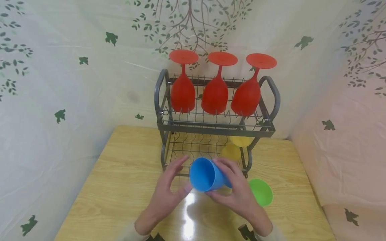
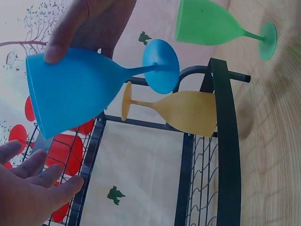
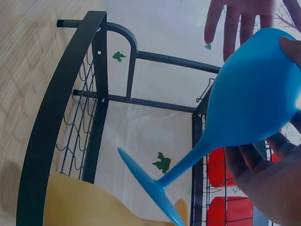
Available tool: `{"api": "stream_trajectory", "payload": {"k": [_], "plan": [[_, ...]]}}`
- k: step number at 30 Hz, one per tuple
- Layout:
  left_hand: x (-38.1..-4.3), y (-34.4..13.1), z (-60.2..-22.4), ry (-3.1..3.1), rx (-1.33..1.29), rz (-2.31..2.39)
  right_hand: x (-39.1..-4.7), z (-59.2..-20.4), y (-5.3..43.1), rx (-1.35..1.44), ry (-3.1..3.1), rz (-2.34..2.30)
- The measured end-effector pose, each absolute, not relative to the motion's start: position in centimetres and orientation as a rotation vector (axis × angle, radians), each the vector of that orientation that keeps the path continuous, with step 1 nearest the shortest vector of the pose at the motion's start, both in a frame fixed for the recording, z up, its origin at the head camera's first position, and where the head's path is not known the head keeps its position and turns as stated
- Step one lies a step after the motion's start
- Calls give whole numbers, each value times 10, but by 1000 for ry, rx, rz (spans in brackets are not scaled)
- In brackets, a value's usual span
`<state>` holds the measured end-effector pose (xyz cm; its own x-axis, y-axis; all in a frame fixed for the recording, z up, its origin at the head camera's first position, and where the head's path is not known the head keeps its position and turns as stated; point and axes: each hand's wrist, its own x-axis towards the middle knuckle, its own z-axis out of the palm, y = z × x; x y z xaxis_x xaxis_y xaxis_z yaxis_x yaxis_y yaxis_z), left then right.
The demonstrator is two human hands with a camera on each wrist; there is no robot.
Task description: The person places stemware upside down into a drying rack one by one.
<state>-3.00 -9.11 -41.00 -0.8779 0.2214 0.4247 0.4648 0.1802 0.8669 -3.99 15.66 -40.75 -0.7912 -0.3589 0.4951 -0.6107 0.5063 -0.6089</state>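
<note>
My right hand (image 1: 236, 189) grips a blue plastic goblet (image 1: 219, 179) by its bowl, thumb and fingers near the rim. The goblet is tilted in front of the rack's lower tier, its mouth turned toward my left hand (image 1: 163, 197). That left hand has its fingers spread and holds nothing; the fingertips lie beside the rim. In the left wrist view the goblet's stem and foot (image 2: 161, 67) point away from the left hand. Yellow goblets (image 1: 231, 152) sit upside down on the lower tier at the right, partly hidden by the upper tier.
A dark two-tier dish rack (image 1: 215, 128) stands against the patterned cloth backdrop. Three red goblets (image 1: 214, 97) rest upside down on its top tier. A green goblet (image 1: 261, 192) stands upright on the wooden table (image 1: 114, 187), right of my right hand.
</note>
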Motion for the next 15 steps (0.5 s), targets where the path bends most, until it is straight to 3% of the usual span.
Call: {"api": "stream_trajectory", "payload": {"k": [15], "plan": [[-32,-81,-419,-2400,-701,-1582,-46,-414,149,989,-2430,760]]}}
